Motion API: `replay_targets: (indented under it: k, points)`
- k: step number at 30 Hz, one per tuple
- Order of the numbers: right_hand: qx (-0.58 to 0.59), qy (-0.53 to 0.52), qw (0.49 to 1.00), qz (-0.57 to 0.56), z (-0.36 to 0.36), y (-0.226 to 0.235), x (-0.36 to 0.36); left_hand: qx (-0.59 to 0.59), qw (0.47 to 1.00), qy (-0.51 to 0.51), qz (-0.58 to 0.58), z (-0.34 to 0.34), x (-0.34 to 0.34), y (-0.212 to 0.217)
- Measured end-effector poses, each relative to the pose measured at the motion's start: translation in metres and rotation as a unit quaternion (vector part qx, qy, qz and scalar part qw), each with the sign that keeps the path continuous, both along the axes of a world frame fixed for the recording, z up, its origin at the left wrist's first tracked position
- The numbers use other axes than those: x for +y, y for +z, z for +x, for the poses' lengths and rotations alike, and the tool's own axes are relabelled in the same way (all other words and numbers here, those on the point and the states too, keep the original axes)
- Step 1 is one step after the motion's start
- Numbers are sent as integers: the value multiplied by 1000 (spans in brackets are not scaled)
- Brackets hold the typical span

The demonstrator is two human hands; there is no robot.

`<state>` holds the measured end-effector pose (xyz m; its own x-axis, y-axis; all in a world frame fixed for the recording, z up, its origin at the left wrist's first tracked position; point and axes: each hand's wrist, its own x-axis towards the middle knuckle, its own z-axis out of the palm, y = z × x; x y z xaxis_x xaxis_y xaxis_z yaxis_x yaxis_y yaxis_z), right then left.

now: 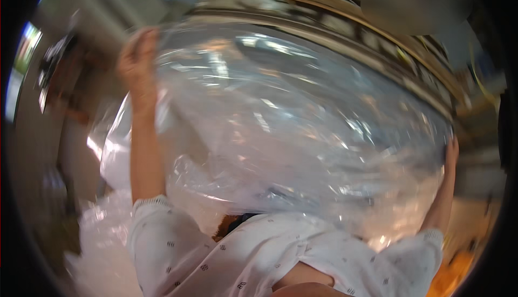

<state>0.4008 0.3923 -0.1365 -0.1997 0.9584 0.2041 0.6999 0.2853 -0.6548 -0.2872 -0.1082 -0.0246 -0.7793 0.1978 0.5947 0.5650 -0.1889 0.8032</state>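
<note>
A large sheet of clear plastic film (280, 119), wrinkled and shiny, stretches between my raised hands and hangs down in front of my body. At the upper left, my left hand (138, 54) is closed on the film's top corner, its fingers blurred by motion. Far to the right, my right hand (452, 150) grips the opposite edge; most of its fingers are hidden behind the plastic. More of the film lies bunched at the lower left, below my left forearm. Whether it is a flat sheet or a bag, I cannot tell.
Beyond the film runs a long wooden rack or shelf (324, 14) with pale items in it. A blurred grey round shape (415, 3) hangs at the upper right. Dark blurred objects (59, 70) stand at the left, and something orange (456, 270) lies at the lower right.
</note>
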Motion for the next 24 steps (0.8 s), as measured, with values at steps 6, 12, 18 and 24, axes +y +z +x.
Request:
replay_targets:
  k: [6, 12, 18, 24]
  points:
    - [87, 111, 984, -105, -160, 62, -110, 12, 953, 220, -206, -154, -74, 0]
    - [263, 272, 909, -175, -190, 81, -191, 194, 601, 371, -680, -186, 1, 21]
    - [275, 267, 911, -149, -170, 80, -205, 75, 829, -344, -434, 183, 180, 28]
    - [233, 320, 917, -47, -151, 97, -203, -103, 793, -542, -257, 318, 221, -6]
